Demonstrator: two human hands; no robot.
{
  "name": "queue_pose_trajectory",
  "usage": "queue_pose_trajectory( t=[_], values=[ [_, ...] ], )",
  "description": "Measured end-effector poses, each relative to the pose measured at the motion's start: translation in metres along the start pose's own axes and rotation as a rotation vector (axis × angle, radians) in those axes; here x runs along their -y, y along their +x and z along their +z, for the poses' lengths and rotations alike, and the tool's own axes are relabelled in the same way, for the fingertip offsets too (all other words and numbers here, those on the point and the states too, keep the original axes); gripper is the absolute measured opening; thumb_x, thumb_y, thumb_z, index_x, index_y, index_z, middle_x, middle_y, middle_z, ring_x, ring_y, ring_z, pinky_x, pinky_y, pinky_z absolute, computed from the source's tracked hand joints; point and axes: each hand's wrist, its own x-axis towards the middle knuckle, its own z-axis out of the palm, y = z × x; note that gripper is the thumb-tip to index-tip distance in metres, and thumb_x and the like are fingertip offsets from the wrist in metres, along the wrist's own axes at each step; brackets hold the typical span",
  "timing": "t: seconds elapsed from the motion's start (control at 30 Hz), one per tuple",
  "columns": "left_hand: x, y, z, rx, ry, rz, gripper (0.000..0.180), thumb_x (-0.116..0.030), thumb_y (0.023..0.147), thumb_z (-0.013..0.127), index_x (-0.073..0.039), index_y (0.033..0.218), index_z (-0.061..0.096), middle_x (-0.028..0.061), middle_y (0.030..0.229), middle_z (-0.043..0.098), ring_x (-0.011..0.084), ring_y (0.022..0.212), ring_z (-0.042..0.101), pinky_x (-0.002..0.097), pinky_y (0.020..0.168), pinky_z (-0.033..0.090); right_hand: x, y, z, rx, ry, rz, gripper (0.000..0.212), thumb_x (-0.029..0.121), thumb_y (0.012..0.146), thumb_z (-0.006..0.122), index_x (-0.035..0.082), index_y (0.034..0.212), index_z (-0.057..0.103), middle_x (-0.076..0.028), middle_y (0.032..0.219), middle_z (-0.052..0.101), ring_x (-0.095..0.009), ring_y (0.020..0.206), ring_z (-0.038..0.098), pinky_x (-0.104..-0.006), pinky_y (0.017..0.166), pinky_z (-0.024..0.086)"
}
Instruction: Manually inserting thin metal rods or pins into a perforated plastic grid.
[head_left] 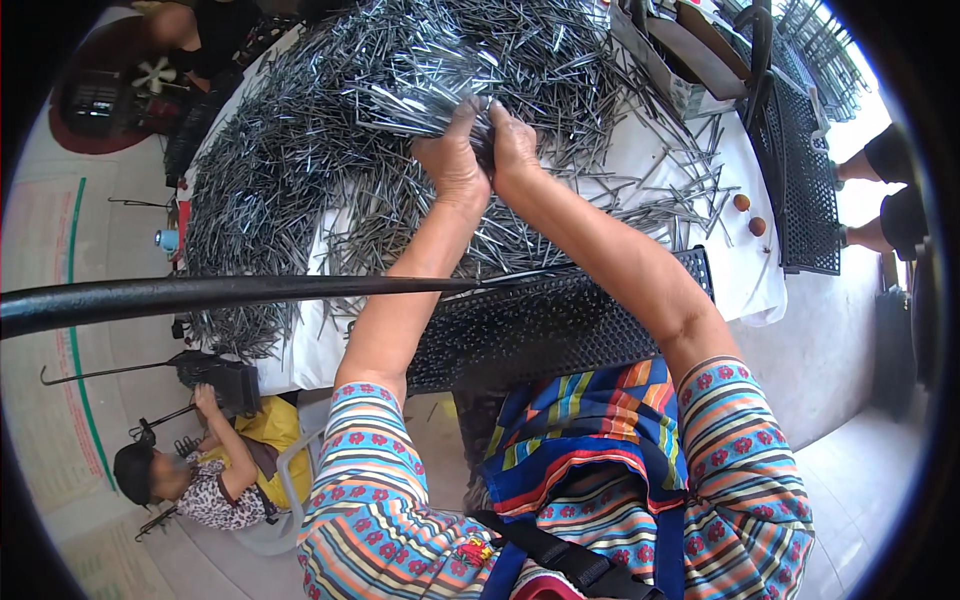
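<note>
My left hand [452, 158] and my right hand [512, 143] are close together over the far part of a white-covered table [745, 270]. Both are closed around a bundle of thin dark sticks [425, 108], whose shiny ends fan out away from me to the left. A large loose heap of the same thin sticks [290, 150] lies beneath and around my hands. Their exact material is not clear. Below my forearms, a black perforated tray [540, 340] lies along the table's near edge, close to my lap.
A long black rod [240, 291] crosses from the left, over my left forearm. Two small round brown fruits [757, 226] lie at the table's right. Another black perforated rack [805, 180] stands beyond them. One person [230, 460] sits at lower left; others are at the edges.
</note>
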Motion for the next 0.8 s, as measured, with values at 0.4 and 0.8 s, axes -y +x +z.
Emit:
queue_pose_trajectory(
  t=[0.4,0.8],
  values=[
    [0.007,0.003,-0.01,0.17,0.06,0.067,0.031,-0.01,0.075,0.078,-0.004,0.097,0.057,0.0076,0.082,0.066,0.0198,0.067,0.066,0.0327,0.06,0.056,-0.028,0.018,-0.021,-0.173,-0.084,0.175,0.021,0.018,0.081,0.062,-0.002,0.087,0.067,-0.015,0.081,0.066,-0.025,0.069,0.064,-0.0424,0.062,0.05],
    [-0.001,0.018,-0.024,-0.117,0.08,-0.104,0.018,0.012,0.069,0.064,0.001,0.083,0.058,0.0122,0.073,0.064,0.0221,0.06,0.064,0.034,0.053,0.054,0.008,-0.034,-0.009,-0.042,-0.475,0.181,0.039,0.036,0.091,0.056,-0.001,0.088,0.067,-0.01,0.081,0.066,-0.022,0.069,0.063,-0.0406,0.059,0.051]
  ],
)
